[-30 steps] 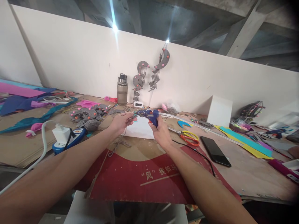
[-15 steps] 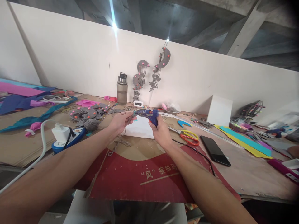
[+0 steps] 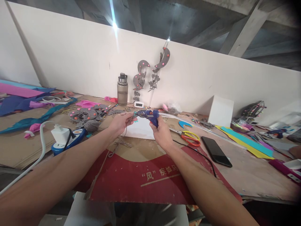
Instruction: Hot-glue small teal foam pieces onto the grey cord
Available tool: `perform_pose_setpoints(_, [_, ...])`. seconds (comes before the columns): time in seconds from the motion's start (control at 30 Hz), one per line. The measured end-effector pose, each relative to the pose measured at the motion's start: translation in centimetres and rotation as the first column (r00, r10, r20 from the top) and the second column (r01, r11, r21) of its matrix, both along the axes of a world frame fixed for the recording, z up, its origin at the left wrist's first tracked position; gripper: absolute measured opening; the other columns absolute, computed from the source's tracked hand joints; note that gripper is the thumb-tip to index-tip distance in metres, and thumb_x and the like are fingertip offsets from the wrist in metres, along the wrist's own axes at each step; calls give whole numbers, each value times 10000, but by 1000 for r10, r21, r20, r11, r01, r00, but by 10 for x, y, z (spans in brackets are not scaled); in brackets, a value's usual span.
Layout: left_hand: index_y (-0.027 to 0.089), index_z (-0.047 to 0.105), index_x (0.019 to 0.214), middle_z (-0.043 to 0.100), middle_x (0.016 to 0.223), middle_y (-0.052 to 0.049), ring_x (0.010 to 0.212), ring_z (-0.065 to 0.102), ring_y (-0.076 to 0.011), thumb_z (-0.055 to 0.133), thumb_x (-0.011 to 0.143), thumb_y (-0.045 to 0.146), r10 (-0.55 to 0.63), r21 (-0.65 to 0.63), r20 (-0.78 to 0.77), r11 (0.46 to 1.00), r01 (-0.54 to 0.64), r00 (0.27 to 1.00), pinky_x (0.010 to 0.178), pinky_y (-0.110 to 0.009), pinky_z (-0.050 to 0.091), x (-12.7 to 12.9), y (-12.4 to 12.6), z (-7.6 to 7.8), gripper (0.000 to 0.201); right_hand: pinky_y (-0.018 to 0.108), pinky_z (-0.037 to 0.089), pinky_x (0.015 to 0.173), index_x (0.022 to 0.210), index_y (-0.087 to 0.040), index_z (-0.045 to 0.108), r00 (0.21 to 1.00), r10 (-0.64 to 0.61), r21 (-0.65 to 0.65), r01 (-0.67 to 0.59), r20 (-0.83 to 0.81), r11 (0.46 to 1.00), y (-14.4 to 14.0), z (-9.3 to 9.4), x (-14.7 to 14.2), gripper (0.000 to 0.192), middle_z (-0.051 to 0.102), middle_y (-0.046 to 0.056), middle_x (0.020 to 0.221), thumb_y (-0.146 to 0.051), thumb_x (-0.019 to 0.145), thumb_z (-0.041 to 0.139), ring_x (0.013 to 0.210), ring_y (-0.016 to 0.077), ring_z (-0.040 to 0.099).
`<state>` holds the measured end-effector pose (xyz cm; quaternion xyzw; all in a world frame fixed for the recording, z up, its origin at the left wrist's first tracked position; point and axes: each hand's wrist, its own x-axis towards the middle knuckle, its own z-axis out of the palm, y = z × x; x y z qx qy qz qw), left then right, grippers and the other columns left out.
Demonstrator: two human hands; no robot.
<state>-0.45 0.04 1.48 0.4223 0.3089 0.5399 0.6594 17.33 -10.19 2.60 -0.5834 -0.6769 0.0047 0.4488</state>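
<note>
At the white paper [image 3: 144, 129], we hold a blue glue gun [image 3: 153, 117] wrapped firmly in our right hand [image 3: 162, 134], pointed toward our left hand [image 3: 120, 123], whose fingertips pinch gray cord [image 3: 123, 144] trailing to the paper's near left, while scissors [image 3: 182, 133] and a black phone [image 3: 216, 151] lie to the paper's right.

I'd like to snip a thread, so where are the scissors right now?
In the head view, the scissors lie right of centre, between the person's right hand and the black phone.
</note>
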Motion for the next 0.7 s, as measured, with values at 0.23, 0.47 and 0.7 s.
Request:
perform_pose_setpoints(0.23, [131, 632, 761, 699, 745, -69, 683, 677, -138, 680, 743, 181, -16, -8, -1, 1000, 16, 1000, 547, -190, 492, 0, -1, 1, 71, 393, 451, 870, 1274, -195, 455, 1000, -19, -5, 19, 17, 1000, -1, 1, 0, 420, 630, 122, 1131, -245, 857, 473, 1004, 265, 590])
perform_pose_setpoints(0.47, [120, 630, 770, 700, 750, -80, 680, 679, -137, 687, 737, 184, -11, -6, -10, 1000, 11, 1000, 548, -186, 494, 0, -3, 2, 92, 393, 452, 876, 1273, -201, 455, 1000, -11, 9, 11, 7, 1000, -1, -1, 0, 425, 629, 116, 1132, -233, 849, 480, 1003, 261, 593])
perform_pose_setpoints(0.7, [125, 629, 778, 697, 740, -73, 680, 677, -139, 700, 721, 191, -4, -1, -13, 1000, 4, 1000, 551, -194, 489, 0, -2, 1, 112, 395, 455, 874, 1273, -207, 459, 1000, -13, 8, 13, 7, 1000, -2, 1, -1, 429, 631, 112, 1129, -230, 845, 481, 1002, 263, 593])
